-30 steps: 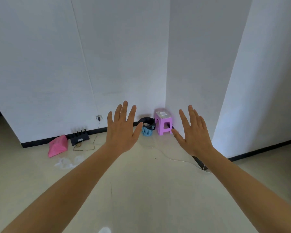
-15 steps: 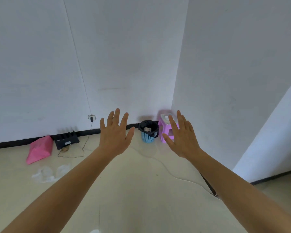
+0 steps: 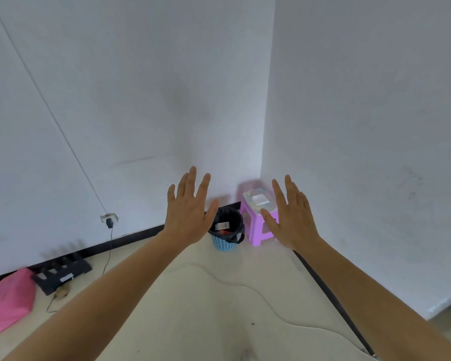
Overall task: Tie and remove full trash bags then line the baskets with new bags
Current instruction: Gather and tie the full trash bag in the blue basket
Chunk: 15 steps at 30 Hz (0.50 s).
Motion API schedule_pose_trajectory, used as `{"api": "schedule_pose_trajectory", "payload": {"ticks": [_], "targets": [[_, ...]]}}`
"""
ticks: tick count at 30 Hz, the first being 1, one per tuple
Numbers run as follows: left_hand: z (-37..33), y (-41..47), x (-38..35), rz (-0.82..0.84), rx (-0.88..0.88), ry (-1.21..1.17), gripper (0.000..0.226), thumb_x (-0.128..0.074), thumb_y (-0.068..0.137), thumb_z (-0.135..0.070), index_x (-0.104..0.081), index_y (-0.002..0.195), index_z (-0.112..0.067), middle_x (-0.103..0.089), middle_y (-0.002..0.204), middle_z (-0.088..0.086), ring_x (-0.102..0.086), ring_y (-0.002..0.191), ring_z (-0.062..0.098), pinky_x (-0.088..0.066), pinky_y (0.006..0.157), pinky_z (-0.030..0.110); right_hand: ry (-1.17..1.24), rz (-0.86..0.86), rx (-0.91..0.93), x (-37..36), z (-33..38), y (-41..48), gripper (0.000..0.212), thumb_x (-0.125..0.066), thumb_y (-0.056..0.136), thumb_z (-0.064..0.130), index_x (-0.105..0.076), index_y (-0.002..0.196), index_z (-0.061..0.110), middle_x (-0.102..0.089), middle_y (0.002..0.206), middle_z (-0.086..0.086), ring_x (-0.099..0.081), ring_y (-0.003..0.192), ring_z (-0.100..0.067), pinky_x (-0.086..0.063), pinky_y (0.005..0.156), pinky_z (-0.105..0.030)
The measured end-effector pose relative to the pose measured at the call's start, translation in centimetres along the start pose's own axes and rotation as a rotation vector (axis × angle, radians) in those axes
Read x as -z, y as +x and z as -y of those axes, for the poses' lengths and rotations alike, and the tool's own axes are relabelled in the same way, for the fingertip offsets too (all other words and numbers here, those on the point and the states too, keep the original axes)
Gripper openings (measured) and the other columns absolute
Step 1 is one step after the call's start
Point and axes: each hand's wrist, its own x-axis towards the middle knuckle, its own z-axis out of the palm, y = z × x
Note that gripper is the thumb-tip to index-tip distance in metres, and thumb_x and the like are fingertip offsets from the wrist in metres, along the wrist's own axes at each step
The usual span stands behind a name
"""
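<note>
A small blue basket (image 3: pixel 223 245) stands on the floor in the room's corner, lined with a black trash bag (image 3: pixel 228 225) that holds some scraps. Both my arms are stretched forward at chest height. My left hand (image 3: pixel 190 214) is spread flat, fingers straight, and its edge overlaps the basket's left rim in the view. My right hand (image 3: pixel 289 217) is also spread flat, to the right of the basket and in front of the stool. Neither hand holds anything, and the basket is still some way off.
A purple plastic stool (image 3: pixel 258 227) with a white pack on top stands right of the basket. A pink bag (image 3: pixel 8 299), a black rack (image 3: pixel 63 272) and a plugged-in wall socket (image 3: pixel 109 218) lie along the left wall. A thin white cable (image 3: pixel 271 304) crosses the floor.
The view has moved closer to the corner and swung left; the basket and stool look larger. Both hands stay spread and empty, now framing the basket.
</note>
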Motion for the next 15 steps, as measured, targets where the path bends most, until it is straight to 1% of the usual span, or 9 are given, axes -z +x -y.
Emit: {"api": "schedule_pose_trajectory", "payload": {"ticks": [2,5,7,11,15], "targets": [[1.2,5.6,-3.3,0.070,0.018,0.016,0.066,-0.027,0.101,-0.053,-0.017,0.158,-0.021,-0.006,0.165,0.014,-0.015,0.150,0.033,-0.019,0.118,0.056,-0.001,0.034,-0.040,-2.6,-1.5,5.8,0.083,-0.018,0.097,0.065,-0.009,0.161,0.013,-0.004,0.165,-0.024,-0.021,0.150,-0.043,-0.022,0.119,-0.050],[3.5,12.7,-6.5,0.157,-0.010,0.060,0.066,-0.020,0.101,-0.055,-0.011,0.158,-0.023,0.000,0.166,0.013,-0.010,0.151,0.032,-0.015,0.119,0.055,0.011,0.088,-0.073,-5.3,-2.9,13.2,0.080,-0.028,0.100,0.061,-0.006,0.161,0.014,-0.003,0.165,-0.024,-0.020,0.150,-0.042,-0.021,0.120,-0.049],[5.6,17.6,-7.9,0.165,-0.013,0.078,0.067,-0.018,0.100,-0.057,-0.010,0.158,-0.024,-0.001,0.166,0.012,-0.009,0.152,0.031,-0.014,0.120,0.055,-0.013,0.092,-0.062,-6.9,-3.4,18.7,0.079,-0.032,0.101,0.058,-0.007,0.161,0.013,-0.004,0.165,-0.025,-0.021,0.149,-0.043,-0.022,0.120,-0.049],[10.4,25.0,-10.6,0.165,0.002,0.060,0.066,-0.022,0.100,-0.055,-0.016,0.157,-0.022,-0.009,0.165,0.013,-0.013,0.151,0.032,-0.016,0.119,0.055,-0.024,0.197,-0.094,-10.5,-3.2,27.8,0.077,-0.029,0.102,0.058,-0.005,0.161,0.014,0.001,0.166,-0.023,-0.014,0.152,-0.039,-0.017,0.122,-0.048],[15.6,31.3,-15.5,0.197,-0.004,0.021,0.065,-0.024,0.101,-0.054,-0.015,0.158,-0.021,-0.007,0.165,0.013,-0.010,0.152,0.031,-0.014,0.120,0.054,-0.067,0.232,-0.104,-15.4,-2.2,34.4,0.077,-0.027,0.102,0.058,-0.006,0.160,0.014,0.002,0.166,-0.022,-0.012,0.152,-0.038,-0.016,0.123,-0.048]]}}
